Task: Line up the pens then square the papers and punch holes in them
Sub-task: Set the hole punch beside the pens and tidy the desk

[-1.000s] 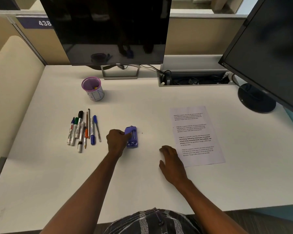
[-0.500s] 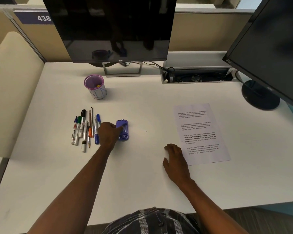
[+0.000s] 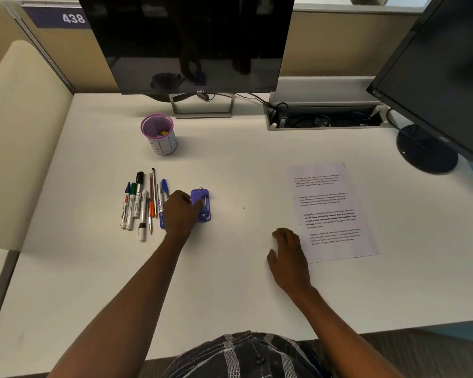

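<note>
Purple hole punch (image 3: 201, 205) gripped by left hand (image 3: 179, 212) beside pens (image 3: 145, 203); right hand (image 3: 288, 251) flat, fingers loose, touching papers (image 3: 331, 211) corner (advice: lift punch clear, avoid nudging pens).

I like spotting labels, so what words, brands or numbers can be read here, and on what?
"438": on the blue sign at the top left.
"DELL": on the middle monitor, lower edge.
Paper: printed paragraphs, too small to read surely.
Markers: labels too small to read.
Cup: blue scrawl, not legible.
Right monitor: logo blurred.
</note>
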A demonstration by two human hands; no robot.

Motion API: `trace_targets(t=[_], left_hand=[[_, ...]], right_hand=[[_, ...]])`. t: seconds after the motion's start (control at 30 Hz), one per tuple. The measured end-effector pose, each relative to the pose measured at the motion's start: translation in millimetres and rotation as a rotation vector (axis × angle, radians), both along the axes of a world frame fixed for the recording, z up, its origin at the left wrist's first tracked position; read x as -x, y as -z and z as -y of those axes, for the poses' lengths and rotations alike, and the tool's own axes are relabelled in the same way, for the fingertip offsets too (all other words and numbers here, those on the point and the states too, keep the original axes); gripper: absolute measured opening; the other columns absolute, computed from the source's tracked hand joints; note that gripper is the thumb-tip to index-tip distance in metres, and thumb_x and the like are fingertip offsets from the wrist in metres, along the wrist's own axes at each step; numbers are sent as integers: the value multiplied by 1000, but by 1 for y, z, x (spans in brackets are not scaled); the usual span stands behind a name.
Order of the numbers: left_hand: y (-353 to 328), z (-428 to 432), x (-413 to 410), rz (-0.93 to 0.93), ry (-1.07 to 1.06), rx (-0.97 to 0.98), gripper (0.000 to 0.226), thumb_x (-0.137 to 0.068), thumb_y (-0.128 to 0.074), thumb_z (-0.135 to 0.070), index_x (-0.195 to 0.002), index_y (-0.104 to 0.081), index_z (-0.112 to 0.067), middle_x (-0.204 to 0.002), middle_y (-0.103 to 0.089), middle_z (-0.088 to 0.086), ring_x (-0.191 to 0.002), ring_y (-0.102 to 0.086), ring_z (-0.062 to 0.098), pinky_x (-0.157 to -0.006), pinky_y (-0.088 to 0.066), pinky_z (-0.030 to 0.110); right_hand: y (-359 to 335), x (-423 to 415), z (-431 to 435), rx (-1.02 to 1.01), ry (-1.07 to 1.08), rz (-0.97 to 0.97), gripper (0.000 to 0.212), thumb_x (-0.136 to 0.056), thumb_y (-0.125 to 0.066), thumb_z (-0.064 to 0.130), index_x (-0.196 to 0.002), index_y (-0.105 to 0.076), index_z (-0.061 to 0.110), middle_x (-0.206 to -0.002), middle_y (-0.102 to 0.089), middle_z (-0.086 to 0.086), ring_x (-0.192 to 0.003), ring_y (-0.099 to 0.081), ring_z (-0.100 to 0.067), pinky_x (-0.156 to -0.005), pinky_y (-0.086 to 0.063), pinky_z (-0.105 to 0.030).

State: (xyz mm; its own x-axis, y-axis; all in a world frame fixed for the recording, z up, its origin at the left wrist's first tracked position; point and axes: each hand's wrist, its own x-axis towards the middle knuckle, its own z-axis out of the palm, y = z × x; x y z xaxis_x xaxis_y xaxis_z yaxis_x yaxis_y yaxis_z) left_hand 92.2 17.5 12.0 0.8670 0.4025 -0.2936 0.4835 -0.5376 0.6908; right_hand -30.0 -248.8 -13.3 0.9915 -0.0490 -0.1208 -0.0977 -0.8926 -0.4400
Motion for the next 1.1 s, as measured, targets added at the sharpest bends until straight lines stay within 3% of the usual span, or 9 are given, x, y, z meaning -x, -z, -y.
trace_targets(t=[0.1, 0.17, 0.3, 0.37, 0.67, 0.93, 1.1], left_hand=[[-2, 9, 13, 96, 55, -140, 46, -95, -72, -32, -132, -60, -6, -124, -67, 15, -111, -63, 33, -94, -52, 45], [-3, 20, 22, 222, 128, -205, 44, -98, -67, -27, -136, -57, -7, -132, -64, 14, -122, -58, 35, -101, -48, 46], [3, 49, 46, 301, 316, -217, 54, -103, -61, -22, -152, -48, -4, -160, -46, 16, -150, -39, 33, -123, -34, 46], [8, 61, 57, 306, 377, -190, 56, -105, -59, -22, -157, -43, -5, -167, -37, 14, -157, -31, 30, -127, -29, 45], [44, 77, 82, 192, 575, -168, 62, -111, -42, -28, -166, -18, -13, -175, -10, 2, -162, -4, 13, -129, -1, 25], [68, 78, 86, 141, 634, -300, 65, -111, -33, -38, -166, -10, -12, -171, 4, -1, -159, 6, 11, -130, 0, 31], [72, 79, 86, 157, 622, -346, 65, -111, -35, -39, -166, -17, -10, -171, -4, 2, -159, -1, 14, -128, 0, 33]], right_hand=[[-4, -11, -3, 42, 0, 7, 38, -91, -65, 17, -128, -58, 10, -133, -55, -5, -125, -51, -25, -99, -50, -37], [-7, -24, -6, 35, 14, -1, 35, -93, -63, 19, -127, -59, 11, -130, -56, -5, -122, -51, -26, -96, -50, -38], [-14, -54, -13, -37, 17, -6, 32, -97, -60, 18, -128, -57, 9, -130, -54, -6, -124, -51, -25, -95, -51, -40], [-15, -67, -17, -63, -8, -5, 33, -97, -59, 17, -129, -56, 8, -131, -54, -8, -125, -50, -25, -98, -50, -41], [-11, -107, -29, -122, -157, 31, 32, -97, -63, 17, -128, -62, 9, -126, -60, -6, -121, -55, -23, -97, -47, -33], [0, -124, -40, -141, -234, 67, 19, -94, -67, 11, -112, -72, 9, -112, -65, -5, -110, -59, -21, -87, -48, -28], [3, -125, -41, -130, -207, 113, 5, -92, -68, 8, -93, -72, 9, -99, -67, -3, -97, -60, -20, -77, -47, -27]])
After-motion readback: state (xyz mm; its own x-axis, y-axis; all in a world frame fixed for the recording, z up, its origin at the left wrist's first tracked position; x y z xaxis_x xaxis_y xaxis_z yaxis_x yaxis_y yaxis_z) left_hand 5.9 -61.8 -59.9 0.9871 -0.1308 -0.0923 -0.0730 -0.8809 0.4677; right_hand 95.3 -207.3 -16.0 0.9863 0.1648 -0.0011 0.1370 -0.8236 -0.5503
